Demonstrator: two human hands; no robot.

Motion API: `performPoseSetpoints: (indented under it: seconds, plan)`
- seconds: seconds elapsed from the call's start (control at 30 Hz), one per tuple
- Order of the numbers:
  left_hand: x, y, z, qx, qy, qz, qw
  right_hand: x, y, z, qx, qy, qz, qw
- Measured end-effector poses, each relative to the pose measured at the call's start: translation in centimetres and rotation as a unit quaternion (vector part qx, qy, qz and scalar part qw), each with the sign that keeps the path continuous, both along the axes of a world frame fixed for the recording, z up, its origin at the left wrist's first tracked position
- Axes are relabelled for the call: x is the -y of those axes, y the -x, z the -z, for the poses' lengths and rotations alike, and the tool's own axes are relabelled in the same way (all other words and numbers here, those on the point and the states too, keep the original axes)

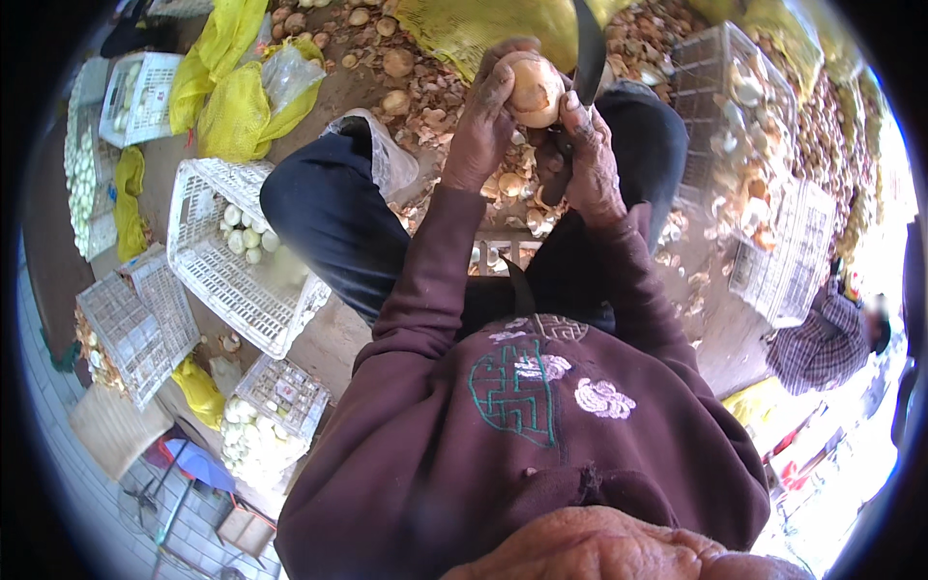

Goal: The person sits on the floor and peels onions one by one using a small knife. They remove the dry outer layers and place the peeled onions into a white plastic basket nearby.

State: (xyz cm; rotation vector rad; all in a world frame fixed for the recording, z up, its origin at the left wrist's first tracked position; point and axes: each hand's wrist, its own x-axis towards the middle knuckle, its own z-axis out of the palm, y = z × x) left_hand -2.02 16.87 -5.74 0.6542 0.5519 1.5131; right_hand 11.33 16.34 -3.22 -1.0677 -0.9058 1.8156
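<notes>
- Sitting with my legs (pixel 324 198) spread, I had both arms in brown sleeves (pixel 430 271) stretched out front, angling in so my hands nearly met over the gap.
- Left hand (pixel 481 130) was bent around the left side of the onion (pixel 534 89), open only as wide as the bulb, so yeah, it had a proper hold.
- Right hand (pixel 592 159) was curled around what looked like a dark, curved knife (pixel 590 53), thumb up by the onion. Couldn't tell how tight, since part of the handle was hidden.
- As for the onion, it was up off the ground between my two hands. I'd call it light enough for one palm, stiff, probably slick wherever the dry layer was off, and easy to nick. Best hold imo: around the fattest part, fingertips clear of the blade.
- Loose skins (pixel 440 135) below looked papery and brittle, basically weightless.
</notes>
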Motion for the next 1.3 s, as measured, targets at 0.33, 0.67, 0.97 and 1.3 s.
performPoseSetpoints:
  seconds: [0.33,0.67,0.97,1.3]
  plan:
    - [7.9,-1.4,-4.4,0.0,0.096,0.076,0.992,6.9,-5.1,-3.3,0.054,-0.127,0.032,0.99]
    - [10.5,-0.9,-4.6,0.118,0.136,0.148,0.972,10.7,-9.5,-6.4,0.355,-0.162,-0.082,0.917]
    - [11.2,-1.1,-6.6,-0.196,-0.07,0.061,0.976,10.5,-9.1,-6.5,0.328,-0.19,-0.105,0.919]
    - [12.6,-0.6,-5.3,-0.179,0.018,0.11,0.977,12.7,-9.2,-5.3,0.389,-0.395,-0.049,0.831]
